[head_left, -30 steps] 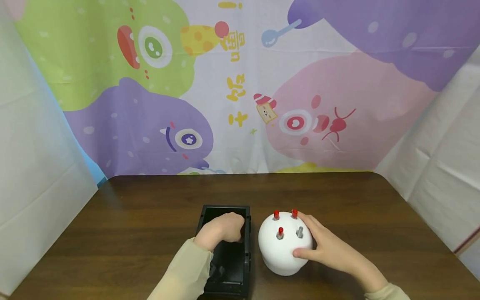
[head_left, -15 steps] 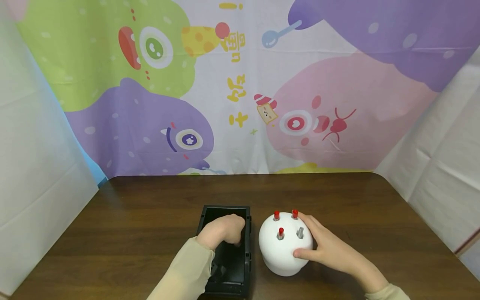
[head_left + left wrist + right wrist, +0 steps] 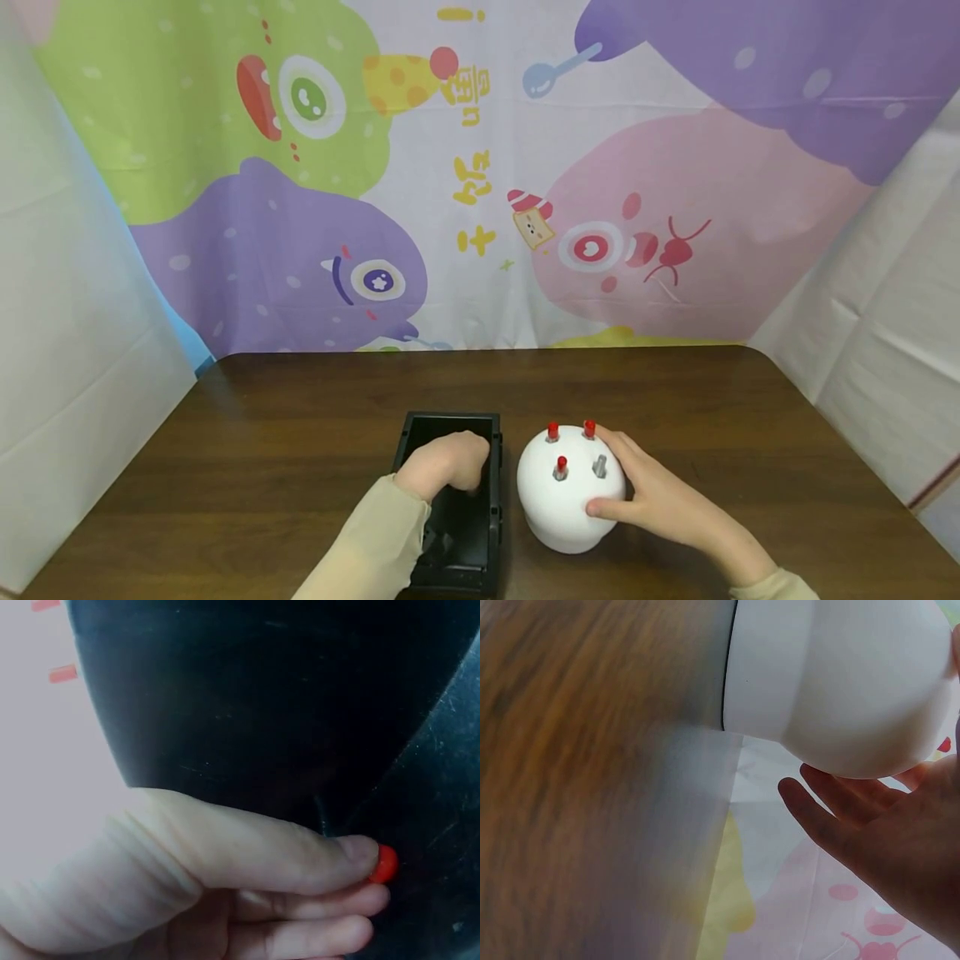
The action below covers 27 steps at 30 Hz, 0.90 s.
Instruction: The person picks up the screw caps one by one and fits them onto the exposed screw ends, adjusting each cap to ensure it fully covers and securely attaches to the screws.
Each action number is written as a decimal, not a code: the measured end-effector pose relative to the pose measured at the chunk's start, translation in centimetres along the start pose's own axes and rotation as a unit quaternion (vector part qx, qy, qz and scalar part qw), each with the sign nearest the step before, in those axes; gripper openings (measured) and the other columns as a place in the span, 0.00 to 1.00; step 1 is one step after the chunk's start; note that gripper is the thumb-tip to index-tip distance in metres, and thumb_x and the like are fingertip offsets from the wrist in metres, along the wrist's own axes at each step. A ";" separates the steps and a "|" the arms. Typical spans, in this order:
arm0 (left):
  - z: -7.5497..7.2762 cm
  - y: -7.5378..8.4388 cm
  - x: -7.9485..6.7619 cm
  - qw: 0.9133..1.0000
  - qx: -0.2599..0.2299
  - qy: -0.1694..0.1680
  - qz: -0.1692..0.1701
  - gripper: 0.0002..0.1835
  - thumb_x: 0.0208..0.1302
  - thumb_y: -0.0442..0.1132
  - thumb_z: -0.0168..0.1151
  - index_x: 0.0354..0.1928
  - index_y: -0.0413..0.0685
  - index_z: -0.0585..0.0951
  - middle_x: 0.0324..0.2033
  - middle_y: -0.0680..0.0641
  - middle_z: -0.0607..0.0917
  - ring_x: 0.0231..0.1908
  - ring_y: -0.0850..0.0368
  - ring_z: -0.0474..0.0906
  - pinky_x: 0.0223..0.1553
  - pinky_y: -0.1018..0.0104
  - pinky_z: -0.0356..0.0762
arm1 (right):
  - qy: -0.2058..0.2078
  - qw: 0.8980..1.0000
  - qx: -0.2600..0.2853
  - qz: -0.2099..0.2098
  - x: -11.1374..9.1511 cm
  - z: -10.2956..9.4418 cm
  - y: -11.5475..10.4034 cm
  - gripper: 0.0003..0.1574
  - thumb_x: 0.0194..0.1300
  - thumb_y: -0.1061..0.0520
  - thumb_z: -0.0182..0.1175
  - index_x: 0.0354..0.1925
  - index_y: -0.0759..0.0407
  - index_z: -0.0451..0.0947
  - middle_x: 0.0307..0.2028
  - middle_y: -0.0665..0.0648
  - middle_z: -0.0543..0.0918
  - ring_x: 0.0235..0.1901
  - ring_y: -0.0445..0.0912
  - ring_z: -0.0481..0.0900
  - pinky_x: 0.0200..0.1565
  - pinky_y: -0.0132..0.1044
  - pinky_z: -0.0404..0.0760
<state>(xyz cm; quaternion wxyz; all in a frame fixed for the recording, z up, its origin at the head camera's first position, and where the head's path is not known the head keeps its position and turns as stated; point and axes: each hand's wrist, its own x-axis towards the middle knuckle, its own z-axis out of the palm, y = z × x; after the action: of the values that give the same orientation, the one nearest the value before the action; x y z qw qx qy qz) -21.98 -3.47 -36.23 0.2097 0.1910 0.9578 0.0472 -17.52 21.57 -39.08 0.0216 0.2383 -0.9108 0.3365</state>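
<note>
Reaching down into a black tray [image 3: 493,521], my left hand [image 3: 453,462] pinches a small red cap [image 3: 386,864] between thumb and fingertips, as the left wrist view shows. Right of the tray stands a white dome-topped object [image 3: 558,508]. Metal posts rise from its top: three wear red caps [image 3: 561,462], while the near right post [image 3: 600,467] is bare metal. My right hand [image 3: 656,496] holds the dome's right side, thumb in front and fingers behind. In the right wrist view some fingers [image 3: 829,825] of that hand stand off the white surface.
Inside the tray's near end lies something dark and unclear [image 3: 438,542]. Tray and dome stand side by side on a brown wooden table [image 3: 262,450] with a narrow gap between them. Behind the far edge hangs a cartoon-printed cloth [image 3: 480,317]; pale cloth walls flank both sides.
</note>
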 end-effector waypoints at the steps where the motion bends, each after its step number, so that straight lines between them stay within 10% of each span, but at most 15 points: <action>1: 0.0 0.0 0.0 1.000 0.000 0.000 0.001 0.10 0.49 0.26 0.55 0.15 0.45 0.73 0.12 0.51 0.65 0.13 0.60 0.57 0.16 0.70 0.58 | -0.001 1.000 0.001 -0.001 0.0 0.0 0.0 0.52 0.42 0.36 0.61 0.62 0.43 0.49 0.57 0.48 0.59 0.52 0.42 0.63 0.46 0.47 0.67; 27: 0.0 -0.2 -0.1 1.000 0.000 0.000 0.009 0.11 0.49 0.26 0.55 0.15 0.45 0.72 0.11 0.52 0.63 0.12 0.60 0.55 0.15 0.70 0.57 | -0.001 1.000 0.006 -0.003 0.1 0.0 0.1 0.52 0.42 0.36 0.61 0.62 0.40 0.47 0.57 0.48 0.59 0.52 0.42 0.62 0.47 0.47 0.66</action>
<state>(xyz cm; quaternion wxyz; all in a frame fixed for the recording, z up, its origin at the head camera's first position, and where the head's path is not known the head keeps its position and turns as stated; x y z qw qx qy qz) -21.93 -3.67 -36.16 0.2092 0.1991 0.9561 0.0490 -17.64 21.63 -39.10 0.0203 0.2420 -0.9078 0.3419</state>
